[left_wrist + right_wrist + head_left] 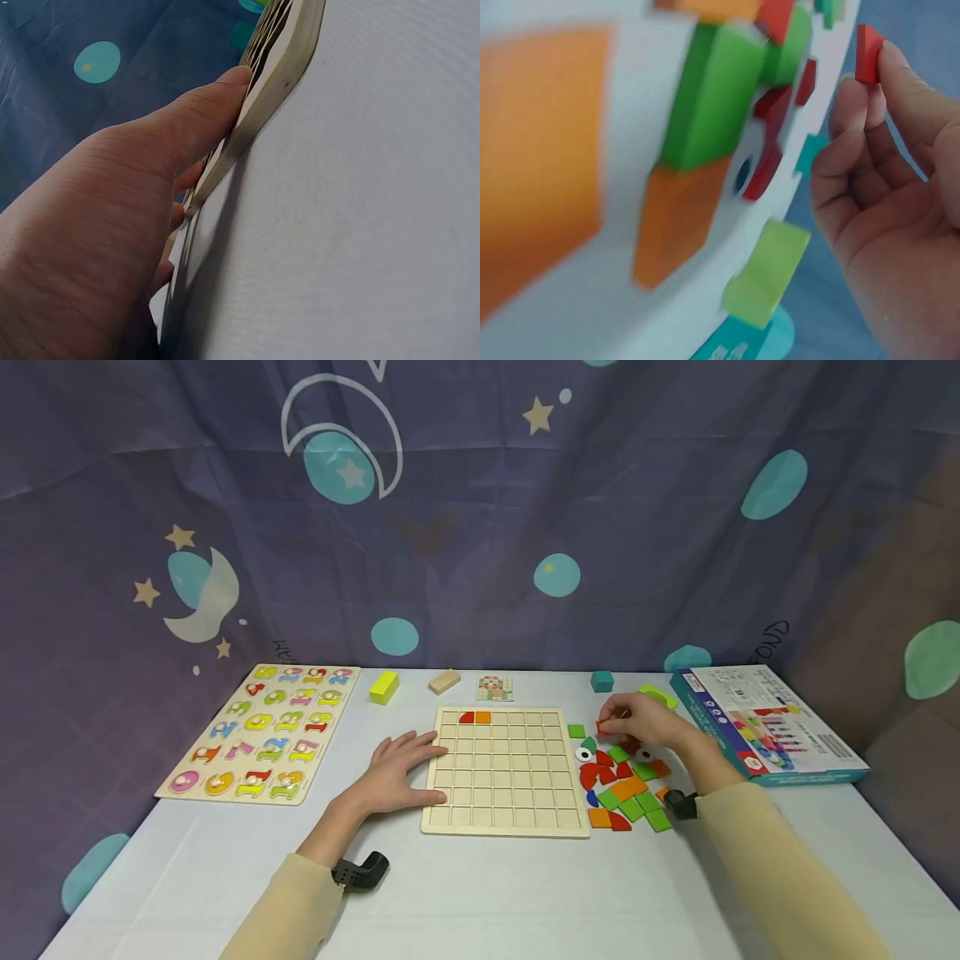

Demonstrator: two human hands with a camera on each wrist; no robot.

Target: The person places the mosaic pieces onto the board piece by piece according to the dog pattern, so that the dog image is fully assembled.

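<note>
Near the centre of the frame, the left hand (397, 772) is resting on the left edge of a gridded board (507, 785). Right of centre, the right hand (643, 718) is pinching a red tile (602, 727) near scattered coloured pieces (636, 786). A number puzzle (243, 727) is lying at the left, a flat box (795, 718) at the right.

The right hand (647, 718) partly covers the red tile (602, 727). The design on the far picture card (495, 687) and fine print on the far-right box (806, 718) are too small to tell. The right wrist view blurs and crops the nearest orange tile (540, 157).
</note>
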